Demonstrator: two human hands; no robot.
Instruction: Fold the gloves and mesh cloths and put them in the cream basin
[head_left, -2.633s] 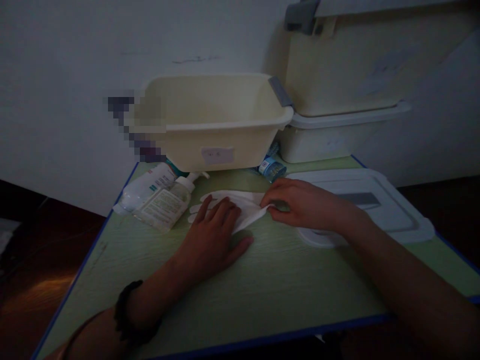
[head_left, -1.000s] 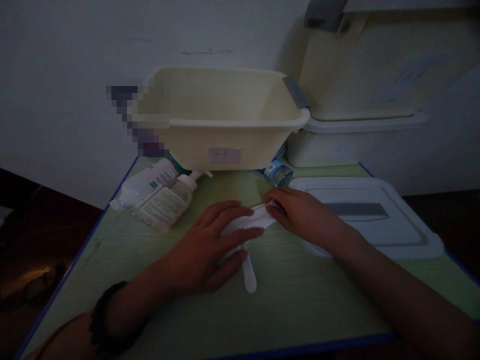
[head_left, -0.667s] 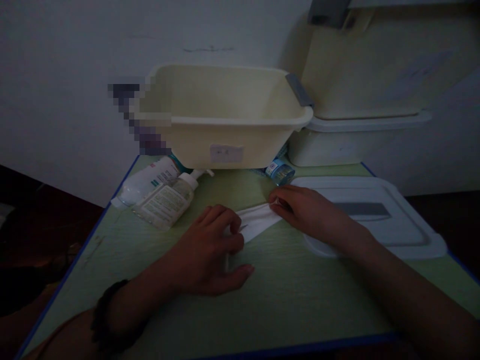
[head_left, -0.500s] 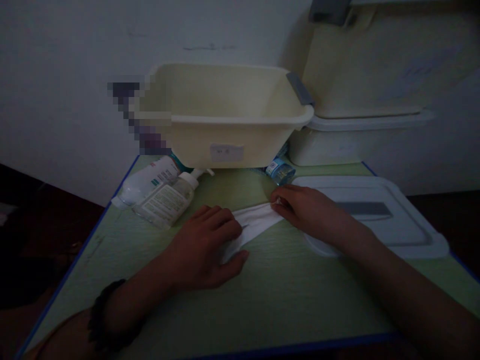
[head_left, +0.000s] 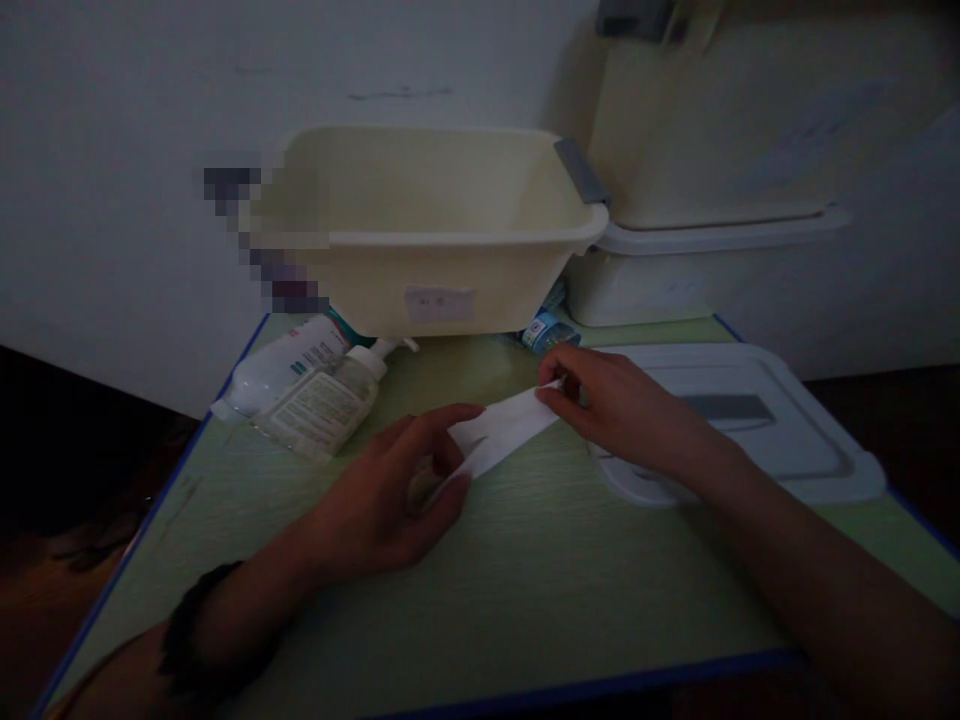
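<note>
A folded strip of what looks like white tissue (head_left: 510,425) stretches between my two hands, slanting up to the right just over the table. My right hand (head_left: 611,400) pinches its far end between thumb and fingers. At the near end, my left hand (head_left: 405,480) curls thumb and fingers round the tissue's edges, and part of the strip is hidden inside the palm. Left of my left hand lies a clear pump bottle (head_left: 322,400) with a printed label. A white bottle (head_left: 281,360) lies behind it. My right wrist is above a white plastic lid (head_left: 795,450).
A cream bin (head_left: 442,285) with a small label stands at the back of the green table (head_left: 510,600). Beside its base lies a blue-labelled clear bottle (head_left: 547,330). More cream bins (head_left: 705,130) are stacked at the right against the wall. Blue edging borders the tabletop.
My left hand has turned from lying palm-down over the strip to gripping its edges with thumb and fingers. The strip looks more raised and taut. The whole view has shifted slightly.
</note>
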